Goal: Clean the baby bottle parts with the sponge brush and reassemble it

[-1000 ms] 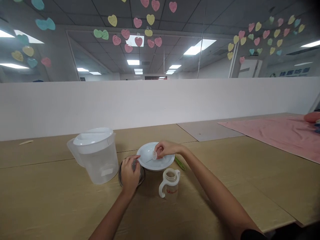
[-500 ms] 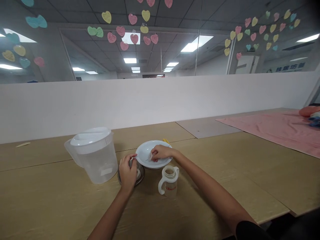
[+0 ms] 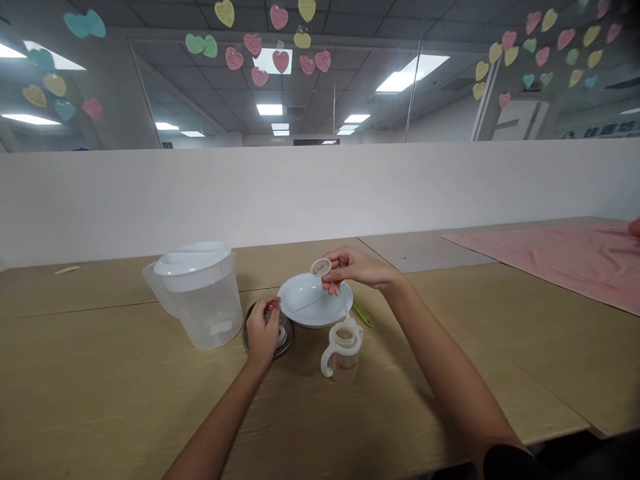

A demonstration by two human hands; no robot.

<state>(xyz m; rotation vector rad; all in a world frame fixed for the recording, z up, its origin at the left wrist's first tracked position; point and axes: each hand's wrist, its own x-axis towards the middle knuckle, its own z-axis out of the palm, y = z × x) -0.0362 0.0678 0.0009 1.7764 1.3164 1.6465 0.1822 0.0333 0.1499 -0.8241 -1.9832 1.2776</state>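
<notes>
Disc-shaped and pale, with a pinkish centre, the small round part [image 3: 321, 267] sits pinched between the thumb and fingertips of my right hand [image 3: 353, 268], held up above the white plate [image 3: 315, 310] with its flat face turned toward the camera. I judge it is raised that way so its face can be looked over; what exactly it is I cannot tell at this size.

From the single head view, my left hand [image 3: 263, 331] is curled down onto a shallow dark-rimmed dish [image 3: 287, 333] just in front of the plate's near-left edge. Its fingertips close on something small inside, but the hand hides it, so I cannot say what is gripped. That low, steady placement looks like bracing the dish so it does not slide.

Just beside the dish to the right stands a clear handled bottle [image 3: 341, 352], upright with its top open, near the plate's front edge. A translucent lidded pitcher [image 3: 199, 294] stands to the left, near the dish. A green utensil [image 3: 362, 313] pokes out from behind the plate on the right. Everything rests on the wooden table [image 3: 100, 373]; a pink cloth [image 3: 560, 257] lies well apart at far right.
</notes>
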